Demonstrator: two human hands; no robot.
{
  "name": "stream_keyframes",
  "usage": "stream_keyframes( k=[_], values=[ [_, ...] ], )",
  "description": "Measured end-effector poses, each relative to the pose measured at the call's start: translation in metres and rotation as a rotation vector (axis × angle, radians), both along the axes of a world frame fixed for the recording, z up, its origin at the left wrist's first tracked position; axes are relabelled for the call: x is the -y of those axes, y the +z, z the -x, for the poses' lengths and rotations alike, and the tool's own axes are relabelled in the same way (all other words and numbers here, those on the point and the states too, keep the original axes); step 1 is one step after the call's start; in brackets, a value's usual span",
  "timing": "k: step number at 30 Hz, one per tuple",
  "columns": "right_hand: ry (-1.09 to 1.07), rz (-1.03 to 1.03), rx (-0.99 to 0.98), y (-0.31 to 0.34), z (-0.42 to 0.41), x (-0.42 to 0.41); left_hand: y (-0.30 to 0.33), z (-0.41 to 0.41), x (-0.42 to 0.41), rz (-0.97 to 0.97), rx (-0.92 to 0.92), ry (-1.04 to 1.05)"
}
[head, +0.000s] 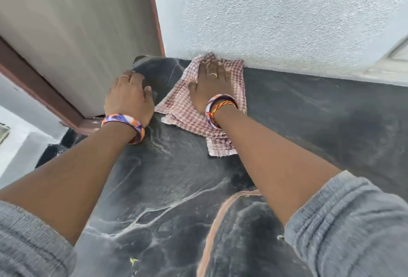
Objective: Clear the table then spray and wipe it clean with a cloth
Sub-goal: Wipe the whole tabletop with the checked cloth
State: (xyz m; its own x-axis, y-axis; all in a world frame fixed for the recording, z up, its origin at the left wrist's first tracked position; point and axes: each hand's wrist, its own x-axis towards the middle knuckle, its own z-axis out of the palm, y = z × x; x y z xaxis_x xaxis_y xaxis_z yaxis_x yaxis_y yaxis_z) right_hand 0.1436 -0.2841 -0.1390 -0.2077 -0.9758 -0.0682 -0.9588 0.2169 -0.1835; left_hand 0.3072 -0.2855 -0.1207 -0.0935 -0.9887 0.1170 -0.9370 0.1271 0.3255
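Note:
A dark marble-patterned table [309, 111] with pale veins fills the lower view. A pink-and-white checked cloth [176, 104] lies spread at its far edge, against the wall. My right hand [209, 84] presses flat on the cloth with straight fingers, fingertips near the wall. My left hand [129, 95] rests on the table's far left edge beside the cloth, fingers bent over the rim. Both wrists wear patterned bangles.
A white textured wall [276, 16] runs along the table's far side. A beige door [77, 34] with a reddish-brown frame [44, 95] stands at the left, close to the table corner. A pale floor shows at the lower left.

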Motion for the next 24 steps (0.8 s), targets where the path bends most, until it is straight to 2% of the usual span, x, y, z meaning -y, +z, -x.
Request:
stream_keyframes(
  k=[3,12,18,24],
  values=[
    [0.004,-0.003,-0.021,0.001,-0.024,0.013,-0.002,-0.020,0.004,0.017,-0.043,0.023],
    [0.307,-0.018,-0.051,0.005,-0.080,0.050,-0.001,-0.059,-0.003,0.051,-0.144,0.089],
    [0.434,-0.060,-0.075,0.008,-0.094,0.048,0.000,-0.075,-0.019,-0.006,-0.080,0.071],
    [0.471,-0.051,-0.078,0.007,-0.105,-0.007,0.005,-0.076,-0.058,-0.028,0.045,0.044]
  ],
)
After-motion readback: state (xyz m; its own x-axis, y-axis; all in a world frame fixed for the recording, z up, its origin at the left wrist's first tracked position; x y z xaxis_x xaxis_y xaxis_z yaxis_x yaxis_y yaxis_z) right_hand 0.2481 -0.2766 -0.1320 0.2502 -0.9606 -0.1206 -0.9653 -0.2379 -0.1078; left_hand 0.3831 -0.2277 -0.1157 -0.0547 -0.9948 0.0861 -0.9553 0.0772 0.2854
